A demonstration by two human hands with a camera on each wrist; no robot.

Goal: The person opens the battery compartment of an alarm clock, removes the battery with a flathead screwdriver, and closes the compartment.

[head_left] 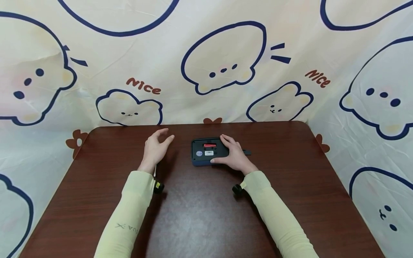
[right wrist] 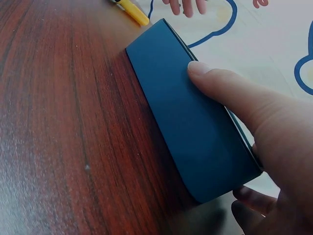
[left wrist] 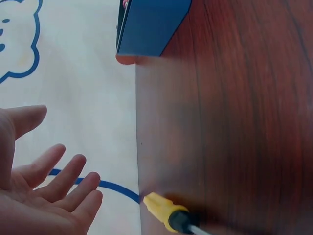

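A dark blue, box-shaped device [head_left: 201, 162] lies on the table with its black back up. A red battery [head_left: 209, 145] shows in a small recess there, above a white barcode label [head_left: 209, 153] and a round sticker. My right hand [head_left: 235, 154] grips the device at its right end, thumb on the near long edge and fingers at the far edge. To its left, my left hand [head_left: 155, 148] hovers with nothing in it, fingers loosely bent and thumb apart. Near that hand lies a yellow-handled screwdriver [left wrist: 164, 210], largely hidden in the head view.
The brown wooden table [head_left: 200, 215] ends at a pale cloth backdrop [head_left: 174, 71] with cartoon outlines. A flat dark piece [head_left: 247, 152] sticks out right of the right hand; its kind cannot be told. Each wrist bears a small black camera [head_left: 237, 189].
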